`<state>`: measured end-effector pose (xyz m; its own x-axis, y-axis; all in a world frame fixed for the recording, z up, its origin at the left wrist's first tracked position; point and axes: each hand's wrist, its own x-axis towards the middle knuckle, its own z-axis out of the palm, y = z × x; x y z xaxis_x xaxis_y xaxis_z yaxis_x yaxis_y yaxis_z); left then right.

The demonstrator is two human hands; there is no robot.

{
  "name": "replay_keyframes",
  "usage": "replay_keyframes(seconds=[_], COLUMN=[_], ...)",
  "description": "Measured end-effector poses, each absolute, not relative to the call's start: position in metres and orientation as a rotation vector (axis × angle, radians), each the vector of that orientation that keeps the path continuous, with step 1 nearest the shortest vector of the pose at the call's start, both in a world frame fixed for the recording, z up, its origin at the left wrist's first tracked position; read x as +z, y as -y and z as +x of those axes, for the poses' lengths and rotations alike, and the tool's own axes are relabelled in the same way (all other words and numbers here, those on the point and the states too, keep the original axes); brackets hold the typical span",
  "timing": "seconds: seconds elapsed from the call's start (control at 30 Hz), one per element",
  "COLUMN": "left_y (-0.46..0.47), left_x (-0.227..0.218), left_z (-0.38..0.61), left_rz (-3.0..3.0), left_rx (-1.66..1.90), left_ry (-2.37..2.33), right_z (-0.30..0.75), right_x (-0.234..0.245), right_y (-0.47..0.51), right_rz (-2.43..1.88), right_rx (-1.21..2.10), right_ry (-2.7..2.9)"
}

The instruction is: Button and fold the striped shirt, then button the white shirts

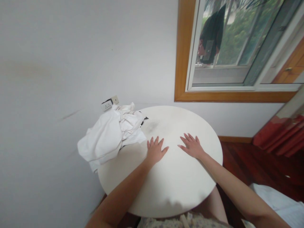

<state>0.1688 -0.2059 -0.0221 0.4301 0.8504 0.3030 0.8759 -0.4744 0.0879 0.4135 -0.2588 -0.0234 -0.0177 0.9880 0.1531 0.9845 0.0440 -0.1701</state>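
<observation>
Both of my hands rest palm down on a round white table (175, 177). My left hand (155, 151) lies flat with its fingers spread, just right of a heap of white cloth (106, 133). To its right, my right hand (192, 147) is also flat, fingers apart, touching only the tabletop. A gap of bare tabletop separates the two hands. The crumpled cloth covers the table's left edge and partly hangs over it. A small black mark or piece (144, 120) shows at the cloth's right side; I cannot make out what it is.
A white wall (71, 57) with a power socket (107, 105) stands behind the table. A wood-framed window (180, 63) is at the upper right. A red curtain (282, 133) hangs at the far right above the dark wooden floor (239, 161). White material (280, 199) lies at lower right.
</observation>
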Motion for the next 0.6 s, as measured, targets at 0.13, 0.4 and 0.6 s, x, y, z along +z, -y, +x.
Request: replay_keyframes(seconds=[0.13,0.4,0.6], left_y=[0.2060,0.2047,0.2053], left_x=[-0.0221,-0.0244,-0.0249], left_z=[0.1690,0.1683,0.1681], left_rz=[-2.584,-2.575,-2.571], left_rx=[-0.460,-0.468,-0.478], left_ry=[1.570,1.562,1.550], right_z=[0.4139,0.4137,0.4137], right_x=[-0.0252,-0.0253,-0.0238], right_y=[0.2582,0.2584,0.2590], right_rz=[-2.027,-2.020,-2.023], right_rx=[0.003,-0.011,0.013], right_ry=[2.088,2.084,2.083])
